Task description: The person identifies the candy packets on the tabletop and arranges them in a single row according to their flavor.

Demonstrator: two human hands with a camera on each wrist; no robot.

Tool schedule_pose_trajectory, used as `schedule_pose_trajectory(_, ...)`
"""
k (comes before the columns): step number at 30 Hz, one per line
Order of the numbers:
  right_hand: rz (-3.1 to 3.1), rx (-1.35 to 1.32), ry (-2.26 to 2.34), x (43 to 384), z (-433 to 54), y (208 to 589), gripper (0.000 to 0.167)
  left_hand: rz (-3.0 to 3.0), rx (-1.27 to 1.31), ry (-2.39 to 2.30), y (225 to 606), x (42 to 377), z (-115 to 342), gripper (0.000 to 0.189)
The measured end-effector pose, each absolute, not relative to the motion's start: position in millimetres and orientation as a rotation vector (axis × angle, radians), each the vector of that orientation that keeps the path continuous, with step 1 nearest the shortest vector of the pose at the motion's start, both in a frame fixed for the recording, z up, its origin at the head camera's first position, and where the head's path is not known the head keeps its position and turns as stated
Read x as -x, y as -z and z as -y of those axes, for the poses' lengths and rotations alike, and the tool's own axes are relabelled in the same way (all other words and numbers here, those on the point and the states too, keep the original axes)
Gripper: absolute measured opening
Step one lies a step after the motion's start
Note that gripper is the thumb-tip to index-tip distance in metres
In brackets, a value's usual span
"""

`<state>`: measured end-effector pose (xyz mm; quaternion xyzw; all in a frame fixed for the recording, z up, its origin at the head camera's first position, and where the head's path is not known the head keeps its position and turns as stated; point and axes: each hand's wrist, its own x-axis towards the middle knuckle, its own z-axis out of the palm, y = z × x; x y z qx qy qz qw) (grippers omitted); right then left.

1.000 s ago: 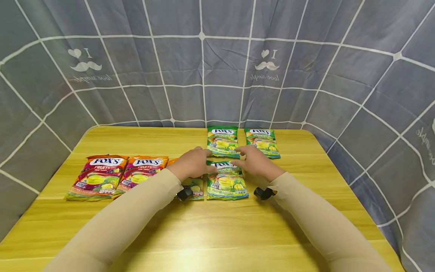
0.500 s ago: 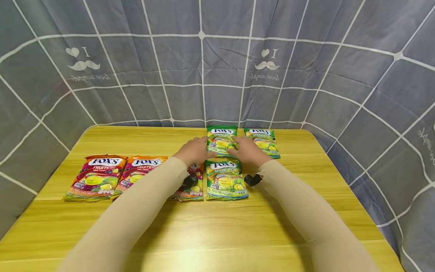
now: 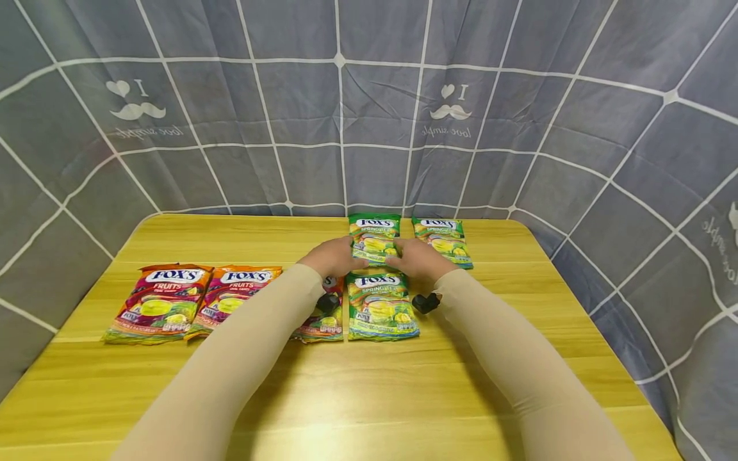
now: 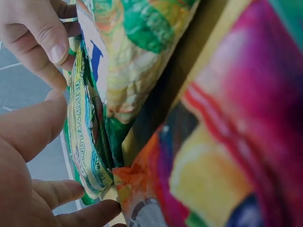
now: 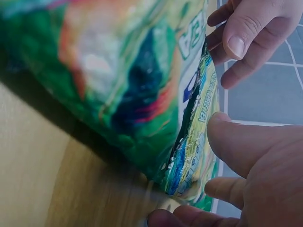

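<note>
My left hand [image 3: 331, 256] is at the left side of a green FOX'S Spring Tea candy bag [image 3: 375, 240] lying at the back of the table. My right hand [image 3: 421, 259] mirrors it at the right side. Both thumbs lie by the bag's lower edge, pointing toward each other. In the left wrist view, the left thumb and fingers [image 4: 99, 213] are spread beside the bag's edge. The right wrist view has the right hand [image 5: 270, 161] extended along the same bag. A second green bag [image 3: 382, 310] lies just in front of it.
A third green candy bag [image 3: 442, 243] lies at the back right. On the left are red-purple FOX'S Fruits candy bags [image 3: 161, 298] in a row, one [image 3: 325, 330] partly hidden under the left forearm. A grey checked curtain [image 3: 369, 109] surrounds the wooden table [image 3: 369, 403].
Both hands have moved forward from the top of the nearer green bag to the sides of the far one. In the last half second they have hardly shifted.
</note>
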<state>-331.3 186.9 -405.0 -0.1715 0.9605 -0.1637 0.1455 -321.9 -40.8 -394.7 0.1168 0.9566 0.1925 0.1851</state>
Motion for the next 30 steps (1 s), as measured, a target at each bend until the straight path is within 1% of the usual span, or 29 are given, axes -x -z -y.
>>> schedule_pose_trajectory(1, -2.763, 0.485, 0.477, 331.3, -186.8, 405.2, 0.075, -2.692, -0.327, -0.541, 395.2, 322.4, 40.6, 0.091)
schedule_pose_trajectory(12, -2.753, 0.416, 0.493, 336.8, -182.9, 411.0, 0.079, -2.695, -0.336, -0.556, 398.7, 324.5, 38.1, 0.089)
schedule_pose_trajectory(30, -2.793, 0.397, 0.516, 340.0, -181.1, 415.4, 0.075, -2.712, -0.354, -0.593, 401.9, 327.7, 38.1, 0.086)
